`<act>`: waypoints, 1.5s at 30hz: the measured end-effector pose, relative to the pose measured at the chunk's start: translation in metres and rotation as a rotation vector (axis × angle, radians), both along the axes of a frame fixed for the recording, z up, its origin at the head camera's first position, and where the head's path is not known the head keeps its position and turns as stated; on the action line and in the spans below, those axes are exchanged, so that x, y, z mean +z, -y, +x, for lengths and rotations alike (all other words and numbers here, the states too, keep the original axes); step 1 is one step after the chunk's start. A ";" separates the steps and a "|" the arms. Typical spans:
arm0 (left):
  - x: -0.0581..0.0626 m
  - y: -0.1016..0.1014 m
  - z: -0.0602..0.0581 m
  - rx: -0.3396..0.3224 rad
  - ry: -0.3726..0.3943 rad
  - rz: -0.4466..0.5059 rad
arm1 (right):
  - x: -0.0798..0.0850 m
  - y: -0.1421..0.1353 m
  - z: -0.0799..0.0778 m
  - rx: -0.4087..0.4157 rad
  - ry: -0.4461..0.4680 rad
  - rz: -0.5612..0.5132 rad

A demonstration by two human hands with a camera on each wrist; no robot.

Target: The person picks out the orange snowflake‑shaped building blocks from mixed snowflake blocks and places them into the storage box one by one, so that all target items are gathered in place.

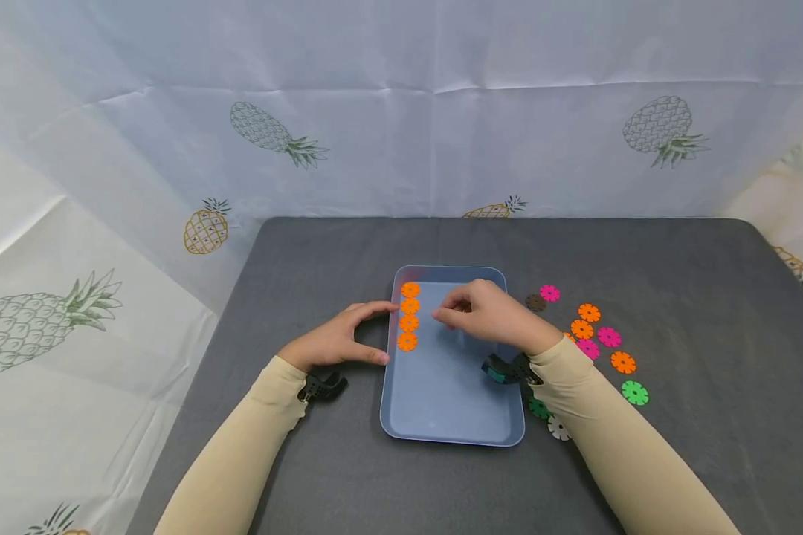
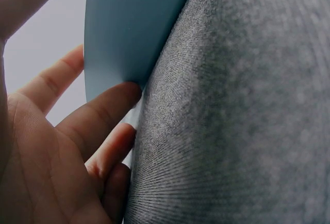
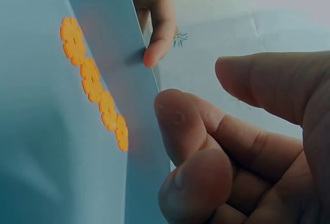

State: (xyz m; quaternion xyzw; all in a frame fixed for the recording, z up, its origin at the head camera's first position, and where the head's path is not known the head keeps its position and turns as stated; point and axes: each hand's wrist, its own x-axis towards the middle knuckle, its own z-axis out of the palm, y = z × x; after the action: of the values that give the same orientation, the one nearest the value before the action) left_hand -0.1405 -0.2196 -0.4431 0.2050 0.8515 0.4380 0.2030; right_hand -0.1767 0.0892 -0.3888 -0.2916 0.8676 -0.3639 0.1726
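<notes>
A blue tray [image 1: 448, 401] lies on the table, with a column of several orange notched flower-shaped discs [image 1: 409, 322] along its left side. At the tray's left edge is my left hand [image 1: 340, 339], thumb and index finger spread; the left wrist view shows its fingertips [image 2: 129, 94] touching the outer wall. Over the tray, right of the orange column, hovers my right hand [image 1: 491, 316]. Its fingers [image 3: 178, 126] are loosely bent and its thumb stands apart in the right wrist view, nothing held between them.
Right of the tray, loose discs lie on the dark grey cloth [image 1: 709, 297]: orange [image 1: 622, 362], pink [image 1: 609, 336], brown [image 1: 535, 302] and bright green [image 1: 635, 392]. A dark green disc [image 1: 538, 408] and a white one [image 1: 558, 428] lie by the right forearm, which hides part of this area.
</notes>
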 end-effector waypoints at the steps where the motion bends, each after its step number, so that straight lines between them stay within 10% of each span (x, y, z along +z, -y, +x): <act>1: 0.000 0.000 0.000 0.000 0.001 -0.001 | 0.001 -0.001 0.001 -0.003 0.003 0.002; 45: 0.001 0.002 -0.001 0.004 0.014 0.004 | -0.002 -0.081 0.022 -0.114 -0.007 0.042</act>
State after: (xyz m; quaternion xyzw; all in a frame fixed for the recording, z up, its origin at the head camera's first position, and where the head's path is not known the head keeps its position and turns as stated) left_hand -0.1411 -0.2220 -0.4424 0.2005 0.8495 0.4416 0.2078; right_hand -0.1552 0.1699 -0.3907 -0.2393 0.8909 -0.3536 0.1549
